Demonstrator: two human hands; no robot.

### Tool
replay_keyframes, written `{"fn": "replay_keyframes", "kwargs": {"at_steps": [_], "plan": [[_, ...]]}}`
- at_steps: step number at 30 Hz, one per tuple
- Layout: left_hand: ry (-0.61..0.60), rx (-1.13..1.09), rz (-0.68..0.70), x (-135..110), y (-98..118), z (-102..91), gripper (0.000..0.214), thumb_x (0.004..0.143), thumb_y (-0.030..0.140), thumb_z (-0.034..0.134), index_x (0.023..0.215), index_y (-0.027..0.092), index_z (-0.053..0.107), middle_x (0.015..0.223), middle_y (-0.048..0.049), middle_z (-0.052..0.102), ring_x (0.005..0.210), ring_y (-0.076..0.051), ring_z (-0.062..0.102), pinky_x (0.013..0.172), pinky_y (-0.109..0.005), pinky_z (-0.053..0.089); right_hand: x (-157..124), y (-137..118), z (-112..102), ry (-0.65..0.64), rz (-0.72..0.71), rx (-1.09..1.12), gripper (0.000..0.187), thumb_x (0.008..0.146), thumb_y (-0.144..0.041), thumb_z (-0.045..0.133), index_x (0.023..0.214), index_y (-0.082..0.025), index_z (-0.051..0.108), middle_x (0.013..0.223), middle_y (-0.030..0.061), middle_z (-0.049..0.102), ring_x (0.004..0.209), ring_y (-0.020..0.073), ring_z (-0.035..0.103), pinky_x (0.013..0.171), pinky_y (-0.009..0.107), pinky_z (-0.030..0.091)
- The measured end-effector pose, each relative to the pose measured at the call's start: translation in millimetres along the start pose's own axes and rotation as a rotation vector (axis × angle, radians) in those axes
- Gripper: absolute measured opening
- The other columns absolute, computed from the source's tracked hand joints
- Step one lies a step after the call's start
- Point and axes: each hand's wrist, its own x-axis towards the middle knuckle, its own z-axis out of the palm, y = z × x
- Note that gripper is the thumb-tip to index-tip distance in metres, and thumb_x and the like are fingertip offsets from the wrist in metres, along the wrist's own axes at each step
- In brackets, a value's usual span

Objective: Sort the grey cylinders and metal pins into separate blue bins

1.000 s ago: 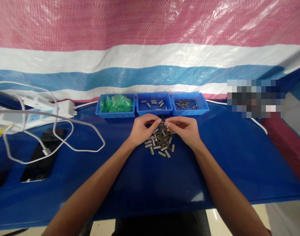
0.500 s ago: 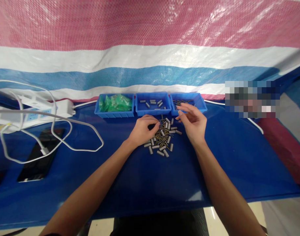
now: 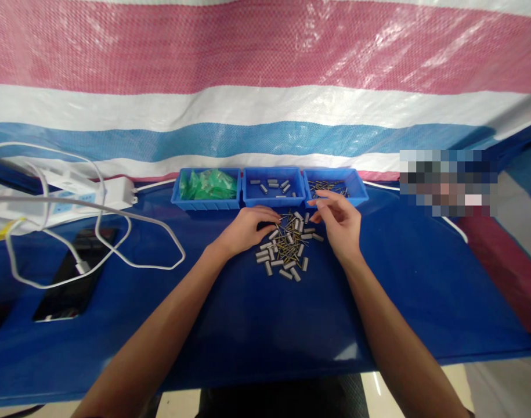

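Note:
A mixed pile of grey metal cylinders [image 3: 304, 265] and thin brassy screws or nails [image 3: 288, 248] lies on the blue table. My left hand [image 3: 243, 231] rests at the pile's left edge, thumb and fingers apart, fingertips near the upper pieces. To the right, my right hand [image 3: 342, 227] hovers between the pile and the right blue bin [image 3: 356, 200], its fingers loosely curved and apart; I see nothing held in it. That bin contains more of the thin pieces. Several grey cylinders lie scattered in the middle blue bin [image 3: 271, 201].
The left blue bin [image 3: 206, 205] is filled with green plastic bags [image 3: 210, 184]. A white power strip [image 3: 117, 194], looping white cables [image 3: 161, 267] and a black phone [image 3: 69, 290] occupy the left side. A striped plastic sheet [image 3: 256, 104] hangs behind the bins.
My left hand has shifted slightly left and its thumb and fingers have parted more. My right hand has moved slightly down and left. The whole view has shifted a little.

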Motion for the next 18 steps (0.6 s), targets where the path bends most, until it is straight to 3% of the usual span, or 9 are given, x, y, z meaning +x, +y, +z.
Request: {"fn": "replay_keyframes", "kwargs": {"at_steps": [12,15,18], "plan": [[-0.008,-0.073,-0.013,-3,3,-4.6,0.013,0.1,0.027,0.067,0.099,0.019,0.078,0.109,-0.0091,0.081,0.104,-0.022,0.076,0.098,-0.034,0.057,-3,-1,2,-0.044,0.024,0.005,0.027,0.094,-0.044,0.075,0.112,-0.025,0.075,0.091,0.0029,0.08,0.061,0.0146,0.068,0.06,0.031,0.057],[0.061,-0.106,-0.06,-3,9,-3.5,0.015,0.099,0.031,0.07,0.096,0.019,0.078,0.104,-0.0078,0.081,0.096,-0.021,0.076,0.093,-0.031,0.057,-4,-1,1,-0.071,0.025,-0.011,0.025,0.095,-0.044,0.074,0.109,-0.024,0.076,0.087,0.0025,0.079,0.063,0.015,0.068,0.062,0.031,0.058],[0.233,-0.241,-0.193,-1,12,2.8,0.023,0.097,0.039,0.072,0.092,0.017,0.076,0.087,-0.006,0.08,0.081,-0.018,0.075,0.083,-0.03,0.059,-5,-2,0,-0.117,0.033,-0.016,0.024,0.094,-0.044,0.074,0.104,-0.023,0.078,0.082,0.0021,0.077,0.062,0.0144,0.067,0.062,0.03,0.058]]}}
